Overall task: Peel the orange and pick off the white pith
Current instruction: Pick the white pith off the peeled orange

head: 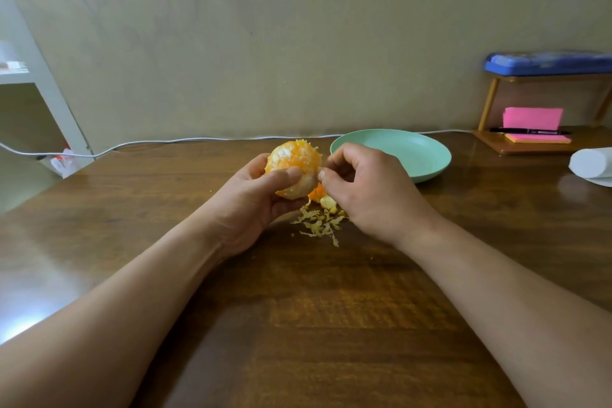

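Between both hands | left hand (pixel 261 195) cups orange (pixel 293 159), steadying it for picking | right hand (pixel 361 189) pinches pith (pixel 306 183) on its right side | scraps (pixel 319 222) lie under hands | plate (pixel 397 156) waits beyond right hand

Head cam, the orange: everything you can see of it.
The orange is round, no rind showing, bright flesh with ragged white pith, thickest at its lower right. The left hand grips it from below, thumb across its front; the right hand pinches at its right side. It is held over the table, above loose scraps.
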A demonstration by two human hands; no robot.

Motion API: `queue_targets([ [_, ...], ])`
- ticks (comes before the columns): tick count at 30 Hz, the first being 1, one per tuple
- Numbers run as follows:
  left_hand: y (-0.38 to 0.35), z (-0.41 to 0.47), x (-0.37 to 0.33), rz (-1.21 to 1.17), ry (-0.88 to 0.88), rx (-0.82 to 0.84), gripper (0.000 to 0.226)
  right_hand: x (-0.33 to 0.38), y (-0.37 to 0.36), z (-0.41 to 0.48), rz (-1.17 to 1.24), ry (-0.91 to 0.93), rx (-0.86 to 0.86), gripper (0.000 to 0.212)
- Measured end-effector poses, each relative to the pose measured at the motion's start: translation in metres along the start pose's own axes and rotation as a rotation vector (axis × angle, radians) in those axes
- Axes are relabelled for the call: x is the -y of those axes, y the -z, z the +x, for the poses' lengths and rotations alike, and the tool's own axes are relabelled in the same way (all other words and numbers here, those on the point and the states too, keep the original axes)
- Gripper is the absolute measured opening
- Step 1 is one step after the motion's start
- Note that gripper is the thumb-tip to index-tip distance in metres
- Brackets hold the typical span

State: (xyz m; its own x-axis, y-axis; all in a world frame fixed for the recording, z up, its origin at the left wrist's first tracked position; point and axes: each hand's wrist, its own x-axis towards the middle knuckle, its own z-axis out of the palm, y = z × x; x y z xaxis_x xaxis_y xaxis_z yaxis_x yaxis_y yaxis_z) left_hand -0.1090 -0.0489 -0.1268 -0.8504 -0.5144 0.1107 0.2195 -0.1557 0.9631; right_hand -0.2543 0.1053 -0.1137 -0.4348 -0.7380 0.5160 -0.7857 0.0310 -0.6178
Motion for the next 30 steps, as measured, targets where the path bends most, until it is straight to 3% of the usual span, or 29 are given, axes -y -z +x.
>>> queue_targets([
  [10, -0.010, -0.003, 0.002, -0.051, -0.014, 0.022, 0.061, -0.003, -0.004, -0.001, 0.056, 0.030, -0.117, 0.012],
  [21, -0.008, -0.006, -0.002, -0.237, 0.115, 0.063, 0.061, -0.005, -0.003, 0.004, 0.428, -0.060, -0.079, 0.013],
  [27, -0.006, -0.005, -0.003, -0.173, 0.054, 0.028, 0.058, -0.003, -0.003, 0.002, 0.302, -0.042, -0.038, 0.027],
  [30, -0.007, -0.004, -0.003, -0.121, 0.022, 0.037, 0.059, -0.005, -0.004, 0.002, 0.210, -0.025, -0.040, 0.019],
])
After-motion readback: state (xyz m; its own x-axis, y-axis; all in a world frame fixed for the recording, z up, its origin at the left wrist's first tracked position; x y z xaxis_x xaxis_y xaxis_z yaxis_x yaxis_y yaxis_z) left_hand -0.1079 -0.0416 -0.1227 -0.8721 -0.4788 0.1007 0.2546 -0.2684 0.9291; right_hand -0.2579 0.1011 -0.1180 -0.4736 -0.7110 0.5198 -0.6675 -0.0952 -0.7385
